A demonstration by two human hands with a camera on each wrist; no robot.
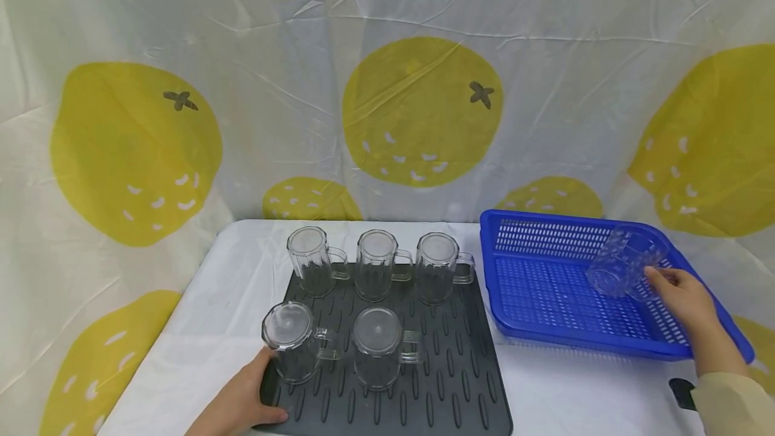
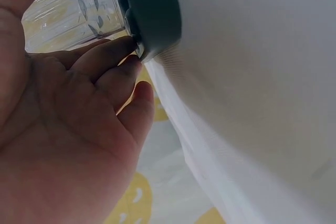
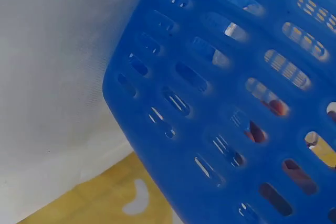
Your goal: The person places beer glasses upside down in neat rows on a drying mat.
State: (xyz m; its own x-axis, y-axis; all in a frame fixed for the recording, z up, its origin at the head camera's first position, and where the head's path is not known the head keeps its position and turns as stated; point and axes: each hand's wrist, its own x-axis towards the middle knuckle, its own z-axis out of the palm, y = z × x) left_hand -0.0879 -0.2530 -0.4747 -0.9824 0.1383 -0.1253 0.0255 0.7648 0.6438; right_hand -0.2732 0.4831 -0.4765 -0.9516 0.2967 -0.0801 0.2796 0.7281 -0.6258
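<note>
In the head view my right hand (image 1: 684,298) reaches into the blue basket (image 1: 514,332) and grips a clear glass mug (image 1: 617,264) by its handle side. That mug is tilted inside the basket. The basket's slotted wall (image 3: 157,166) hides most of this grip in the right wrist view. My left hand (image 1: 242,395) rests at the front left of the dark ribbed mat (image 1: 448,369), next to a glass mug (image 1: 293,348). Its fingertips (image 2: 128,45) touch the mat's edge in the left wrist view, loosely bent and holding nothing.
Beside the near-left mug stands another mug (image 1: 378,352). Three more form the back row: left mug (image 1: 315,268), middle mug (image 1: 375,271) and right mug (image 1: 436,274). All handles point right. A white cloth (image 1: 200,308) covers the table; a lemon-print curtain (image 1: 278,99) hangs behind.
</note>
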